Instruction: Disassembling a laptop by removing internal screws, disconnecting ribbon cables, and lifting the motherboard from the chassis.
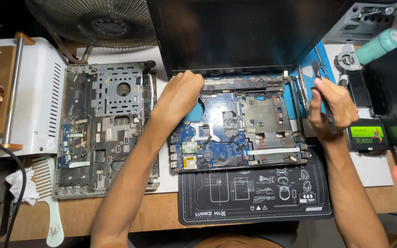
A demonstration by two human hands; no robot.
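Observation:
An opened laptop base with a blue motherboard [217, 138] lies on a black work mat [253, 197], its dark screen [235, 32] tilted up behind. My left hand [180, 94] rests with curled fingers on the board's back left corner, by the hinge. My right hand [331, 108] hovers at the laptop's right edge and grips a thin black pry tool [322, 92], blade pointing up.
A removed grey laptop cover [104, 128] lies to the left, beside a white perforated box [37, 101]. A fan [97, 20] stands behind. A small black drive [367, 135], a laptop cooling fan [348, 59] and a teal cylinder [380, 45] sit at right. A pale comb [51, 202] lies front left.

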